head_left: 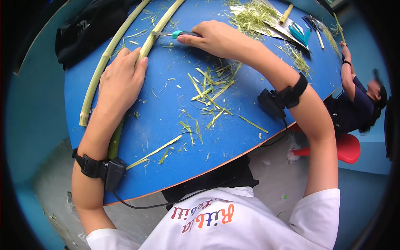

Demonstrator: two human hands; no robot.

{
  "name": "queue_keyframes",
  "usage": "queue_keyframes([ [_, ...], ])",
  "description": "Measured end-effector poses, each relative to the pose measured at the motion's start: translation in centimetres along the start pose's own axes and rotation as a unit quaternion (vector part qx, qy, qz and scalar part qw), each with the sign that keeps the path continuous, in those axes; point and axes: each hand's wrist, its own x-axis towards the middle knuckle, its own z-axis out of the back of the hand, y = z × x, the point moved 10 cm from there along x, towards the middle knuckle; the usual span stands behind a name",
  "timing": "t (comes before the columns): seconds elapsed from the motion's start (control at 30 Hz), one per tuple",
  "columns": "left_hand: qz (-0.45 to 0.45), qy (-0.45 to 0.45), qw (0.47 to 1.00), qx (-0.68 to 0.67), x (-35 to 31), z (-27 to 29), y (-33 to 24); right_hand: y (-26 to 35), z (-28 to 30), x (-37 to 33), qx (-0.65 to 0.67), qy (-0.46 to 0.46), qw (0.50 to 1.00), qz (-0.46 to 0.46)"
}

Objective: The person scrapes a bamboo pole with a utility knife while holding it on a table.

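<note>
My left hand [120, 81] is wrapped round a long, pale green jointed cane stalk [163, 21] and presses it toward the blue table [175, 104]. The stalk's darker lower end shows beside my left forearm. My right hand [218, 39] grips a knife [180, 34] with a black and teal handle. Its thin blade points left and meets the stalk at a joint, just beyond my left hand. To the left, a second cane stalk [99, 73] lies roughly alongside the first.
Green shavings [212, 93] are scattered mid-table, with a larger heap [255, 18] on paper at the far right. Nearby are a short cane piece [286, 15] and a teal-handled tool [299, 34]. A black bag [89, 31] lies far left. A co-worker [360, 98] and red stool [348, 148] are at right.
</note>
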Motion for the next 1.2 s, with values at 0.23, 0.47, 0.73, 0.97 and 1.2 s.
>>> queue_keyframes([
  [0.23,-0.021,-0.036,0.999,0.004,0.3,0.1,-0.4,0.0,0.1,0.1,-0.022,-0.019,1.0,0.001],
  [0.47,-0.027,-0.038,0.999,-0.027,0.1,0.4,-0.4,0.2,0.3,-0.3,-0.022,0.025,0.999,-0.015],
  [0.73,-0.021,-0.03,0.998,-0.056,-0.6,1.3,-1.0,1.3,4.2,-1.6,-0.028,-0.006,0.999,-0.026],
  [0.97,-0.001,-0.026,1.0,-0.012,-0.7,1.4,-0.9,1.3,4.8,-1.7,0.005,-0.035,0.999,0.015],
  [1.2,-0.041,-0.029,0.998,-0.033,-0.2,1.3,-1.5,1.1,0.7,-0.5,-0.013,-0.034,0.999,0.007],
])
